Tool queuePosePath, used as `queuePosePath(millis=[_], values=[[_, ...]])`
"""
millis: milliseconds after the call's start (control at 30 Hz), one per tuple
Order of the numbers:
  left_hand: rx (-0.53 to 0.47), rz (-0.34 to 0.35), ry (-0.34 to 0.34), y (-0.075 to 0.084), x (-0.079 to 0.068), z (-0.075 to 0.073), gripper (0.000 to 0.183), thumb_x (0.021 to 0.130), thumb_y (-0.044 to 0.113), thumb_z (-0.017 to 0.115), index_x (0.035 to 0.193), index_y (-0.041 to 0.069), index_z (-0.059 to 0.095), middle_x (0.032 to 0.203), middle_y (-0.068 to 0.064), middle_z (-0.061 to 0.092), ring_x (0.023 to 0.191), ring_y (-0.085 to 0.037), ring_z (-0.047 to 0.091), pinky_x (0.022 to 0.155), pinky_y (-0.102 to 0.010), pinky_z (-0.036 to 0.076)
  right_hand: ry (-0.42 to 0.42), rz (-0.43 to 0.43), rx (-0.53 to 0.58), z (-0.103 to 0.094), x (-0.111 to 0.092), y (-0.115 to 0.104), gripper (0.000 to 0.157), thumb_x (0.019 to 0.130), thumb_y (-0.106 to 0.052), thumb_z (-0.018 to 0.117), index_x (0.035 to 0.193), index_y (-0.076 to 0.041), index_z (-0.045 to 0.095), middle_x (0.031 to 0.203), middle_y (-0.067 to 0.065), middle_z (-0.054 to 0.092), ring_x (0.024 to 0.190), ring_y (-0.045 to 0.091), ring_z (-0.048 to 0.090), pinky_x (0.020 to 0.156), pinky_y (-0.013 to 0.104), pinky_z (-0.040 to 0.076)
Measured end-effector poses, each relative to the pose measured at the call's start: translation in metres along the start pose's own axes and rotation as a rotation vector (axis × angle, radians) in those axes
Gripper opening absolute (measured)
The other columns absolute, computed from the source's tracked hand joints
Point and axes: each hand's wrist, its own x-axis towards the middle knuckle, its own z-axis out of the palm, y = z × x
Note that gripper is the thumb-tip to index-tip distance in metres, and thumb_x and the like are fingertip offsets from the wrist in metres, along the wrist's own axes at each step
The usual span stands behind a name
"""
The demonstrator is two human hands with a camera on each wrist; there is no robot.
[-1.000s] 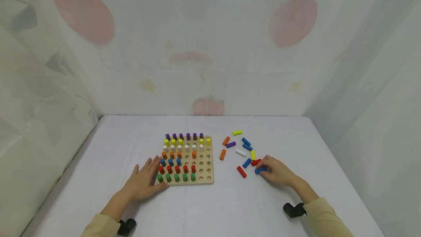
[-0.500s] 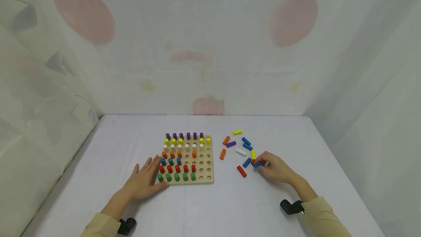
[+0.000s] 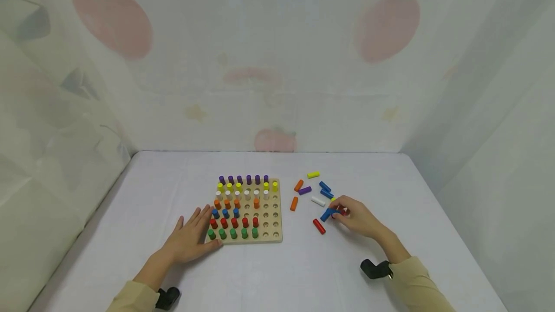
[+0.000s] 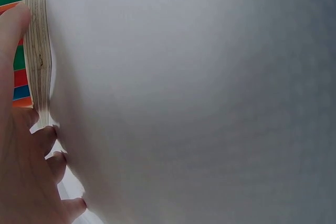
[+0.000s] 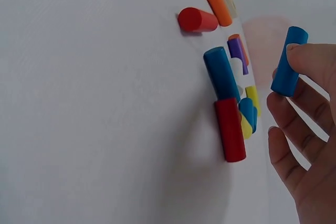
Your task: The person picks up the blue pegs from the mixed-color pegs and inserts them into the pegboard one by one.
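Note:
My right hand pinches a blue peg between thumb and fingertips, raised over the loose pegs. In the right wrist view, a red peg and another blue peg lie end to end below it. My left hand is spread flat at the left side of the wooden pegboard, thumb at its near corner. Pegs stand in coloured rows on the board: purple at the back, then yellow, white, orange, blue, red and green in front. Holes on the right side are bare.
Right of the board lie loose pegs: orange, purple, white, yellow, red and blue ones. A white cloth covers the table, with pale curtains behind and at both sides.
My right hand has moved left and slightly away from me with the blue peg, now overlapping another blue peg in the head view. The left hand has stayed in place.

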Motion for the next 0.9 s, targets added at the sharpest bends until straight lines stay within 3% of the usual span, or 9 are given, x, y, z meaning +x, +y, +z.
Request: queuePosePath(millis=[300, 900], values=[[0.002, -0.002, 0.004, 0.0, 0.0, 0.001, 0.1, 0.075, 0.072, 0.051, 0.147, 0.009, 0.022, 0.152, -0.011, 0.023, 0.137, -0.038, 0.022, 0.103, -0.068, 0.012, 0.021, -0.009, 0.014, 0.005, 0.011, -0.008, 0.022, 0.085, -0.009, 0.066, 0.106, -0.013, 0.06, 0.092, -0.005, 0.061, 0.081, 0.008, 0.054, 0.068, 0.021, 0.05], [-0.001, -0.006, -0.002, 0.001, 0.0, 0.0, 0.099, 0.075, 0.072, 0.052, 0.147, 0.009, 0.023, 0.152, -0.012, 0.024, 0.137, -0.038, 0.021, 0.103, -0.068, 0.011, 0.029, -0.036, 0.057, 0.016, 0.029, -0.022, 0.027, 0.085, -0.007, 0.064, 0.111, -0.011, 0.061, 0.097, -0.004, 0.063, 0.085, 0.009, 0.057, 0.072, 0.024, 0.053]])
